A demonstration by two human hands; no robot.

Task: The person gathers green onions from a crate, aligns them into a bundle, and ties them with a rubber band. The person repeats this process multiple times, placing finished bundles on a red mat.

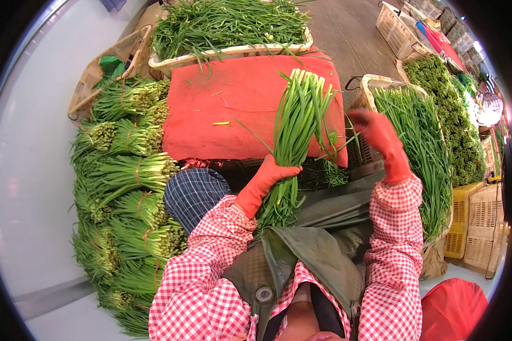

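Observation:
My left hand point(266, 181), in an orange-red rubber glove, grips a thick bunch of garlic chives point(296, 119) around its leafy part. The pale cut ends point away from me, over a red cloth point(226, 98). Leaf tips hang below the fist towards my lap. To the right of the bunch, my right hand point(379, 138) is raised in a matching glove, its fingers bent and blurred. A few loose blades are near its fingertips; whether it pinches any is unclear. A yellowed leaf piece point(221, 123) lies on the cloth.
Tied chive bundles point(141, 170) are stacked at left beside a plastic crate point(111, 72). A crate of loose chives point(230, 25) stands beyond the cloth. Another chive-filled crate point(414, 157) is close on my right, with dark green bunches point(443, 115) behind it. Yellow crate point(458, 221) stands lower right.

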